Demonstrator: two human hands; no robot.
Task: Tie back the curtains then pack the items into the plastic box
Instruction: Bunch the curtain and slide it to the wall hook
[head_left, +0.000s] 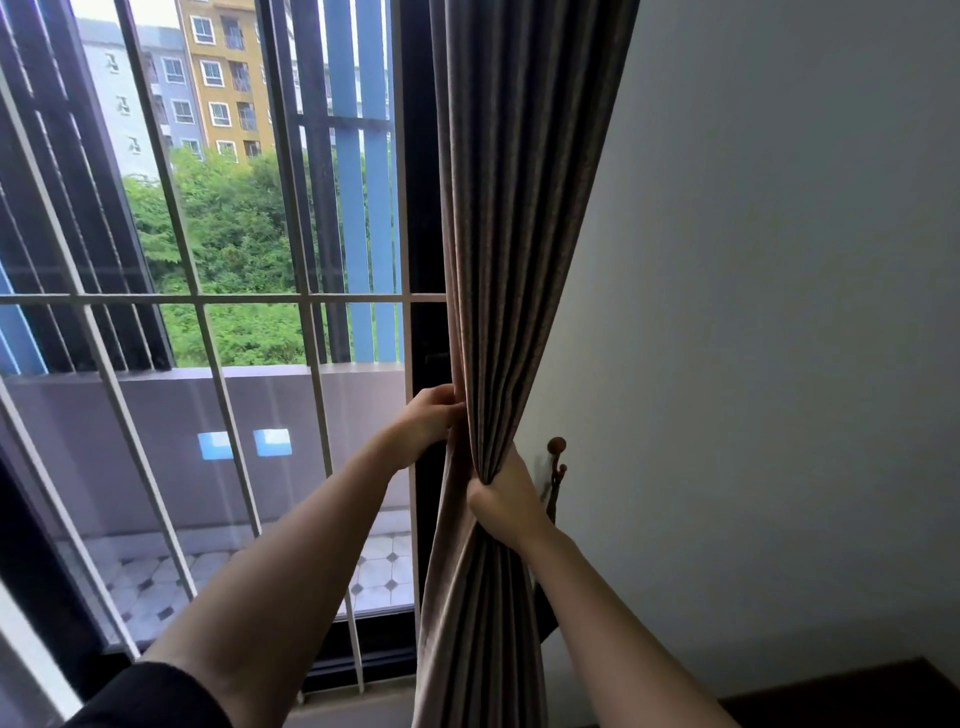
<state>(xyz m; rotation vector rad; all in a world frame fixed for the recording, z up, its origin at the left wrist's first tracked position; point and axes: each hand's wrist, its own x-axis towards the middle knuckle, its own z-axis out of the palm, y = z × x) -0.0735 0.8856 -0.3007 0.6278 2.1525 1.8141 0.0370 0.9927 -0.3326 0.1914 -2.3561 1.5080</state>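
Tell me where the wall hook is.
In the head view, the wall hook is on the white wall right of centre, just right of the gathered curtain and above the right hand.

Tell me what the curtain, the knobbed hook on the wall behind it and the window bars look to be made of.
Curtain: woven fabric, matte grey-brown; it hangs in soft pleats and bunches where the right hand grips it. Hook: dark brown with a slight sheen, turned wood or bronzed metal; cannot tell which. Window bars: likely painted metal, pale, thin and straight.
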